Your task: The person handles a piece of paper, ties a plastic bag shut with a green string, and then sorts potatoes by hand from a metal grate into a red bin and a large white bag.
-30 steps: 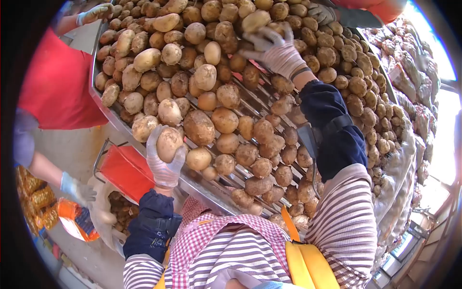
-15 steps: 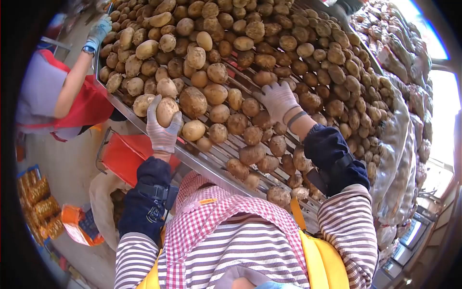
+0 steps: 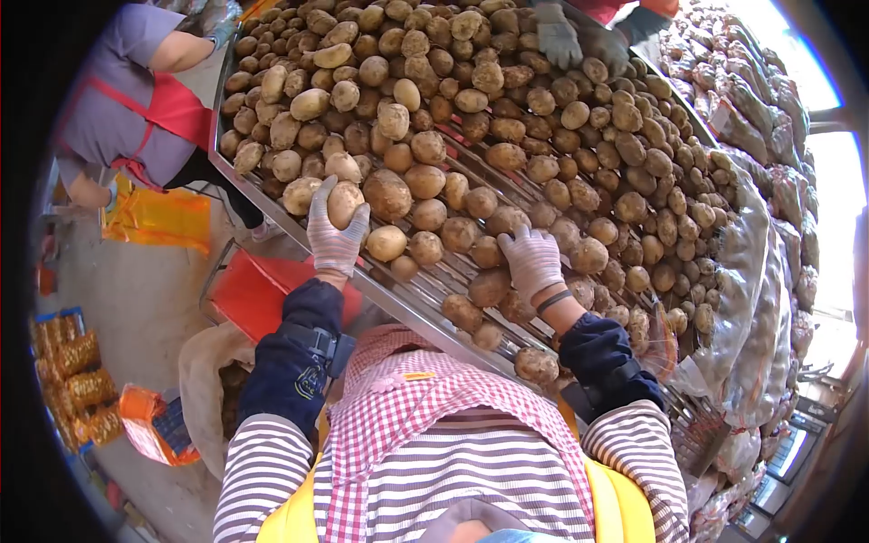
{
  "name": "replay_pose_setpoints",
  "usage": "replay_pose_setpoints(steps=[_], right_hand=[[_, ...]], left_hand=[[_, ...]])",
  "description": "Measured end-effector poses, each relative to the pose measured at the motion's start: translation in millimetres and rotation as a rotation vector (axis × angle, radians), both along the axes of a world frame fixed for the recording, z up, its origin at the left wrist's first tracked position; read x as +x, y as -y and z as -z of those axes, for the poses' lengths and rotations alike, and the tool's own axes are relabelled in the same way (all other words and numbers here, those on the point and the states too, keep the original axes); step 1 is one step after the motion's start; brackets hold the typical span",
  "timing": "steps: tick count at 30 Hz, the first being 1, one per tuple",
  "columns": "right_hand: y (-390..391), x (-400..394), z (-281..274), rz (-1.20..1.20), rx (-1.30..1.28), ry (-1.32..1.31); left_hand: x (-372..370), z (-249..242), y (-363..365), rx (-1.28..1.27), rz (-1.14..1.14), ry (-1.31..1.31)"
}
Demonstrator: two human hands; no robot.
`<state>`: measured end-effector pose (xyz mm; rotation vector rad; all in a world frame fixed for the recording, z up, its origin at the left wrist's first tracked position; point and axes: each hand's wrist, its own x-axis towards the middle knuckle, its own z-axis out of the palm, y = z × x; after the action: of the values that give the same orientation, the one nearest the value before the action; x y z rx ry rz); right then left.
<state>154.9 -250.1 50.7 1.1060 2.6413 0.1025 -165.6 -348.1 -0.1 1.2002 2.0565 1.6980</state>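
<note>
My left hand (image 3: 336,237), in a pale knit glove, has thumb and fingers curved round a large light-brown potato (image 3: 345,204) near the metal edge of a slatted sorting table (image 3: 421,312). Beside that potato lie a yellowish potato (image 3: 386,242) and a bigger, dirt-covered one (image 3: 387,195). My right hand (image 3: 532,258), gloved the same way, rests palm down among potatoes over the slats, fingers apart. Its fingertips are close to a brown potato (image 3: 507,220), and another potato (image 3: 490,288) lies by its thumb side. I see no potato gripped in it.
Potatoes are heaped over the table's far side. Another person's gloved hands (image 3: 579,41) reach in at the top. A co-worker in a red apron (image 3: 176,110) stands left. A red crate (image 3: 258,291) and an open sack (image 3: 201,371) are below the edge; filled net sacks (image 3: 760,100) are stacked right.
My right hand has come nearer to my body, and potatoes under it have shifted. The left hand still holds its potato. Another person's hands now show at the top; the left co-worker has turned.
</note>
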Motion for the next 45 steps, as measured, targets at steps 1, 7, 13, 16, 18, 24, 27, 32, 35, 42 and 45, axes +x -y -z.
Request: replay_pose_setpoints(steps=[1,7,13,16,18,24,27,32,35,42,45], right_hand=[[3.2,1.6,3.2,0.011,0.042,-0.064],[2.1,22.9,-15.7,0.182,-0.195,-0.445],[-69.5,60.4,-51.3,0.300,0.099,-0.795],[-136.8,79.0,-33.1,0.442,0.104,-0.677],[-164.3,65.7,-26.6,0.513,0.088,-0.527],[-206.6,6.7,5.6,0.456,-0.015,-0.425],[-195.7,-4.5,11.7,0.312,-0.317,-0.744],[-135.1,-44.7,16.8,0.296,-0.641,-1.107],[-108.7,-84.7,-3.7,0.148,-0.636,-1.036],[-77.6,-165.1,-16.3,-0.435,-0.225,-0.400],[-105.3,-168.7,-13.3,-0.278,-0.159,-0.269]], left_hand=[[0.2,-0.2,0.7,-0.027,0.001,0.042],[7.9,-9.8,8.2,-0.034,0.004,0.156],[24.3,-18.5,29.3,-0.049,0.024,0.189],[26.4,-19.1,27.4,-0.069,0.019,0.081],[23.4,-13.2,27.1,-0.058,0.018,-0.003],[21.6,-12.1,26.5,-0.088,-0.003,-0.168],[22.4,-11.9,26.7,-0.066,0.006,-0.146],[22.9,-10.2,28.7,-0.089,-0.004,-0.117],[22.1,-12.9,26.8,-0.063,0.025,-0.138],[22.7,-12.7,27.0,-0.036,-0.007,-0.104],[23.1,-14.2,26.3,-0.015,-0.017,-0.128]])
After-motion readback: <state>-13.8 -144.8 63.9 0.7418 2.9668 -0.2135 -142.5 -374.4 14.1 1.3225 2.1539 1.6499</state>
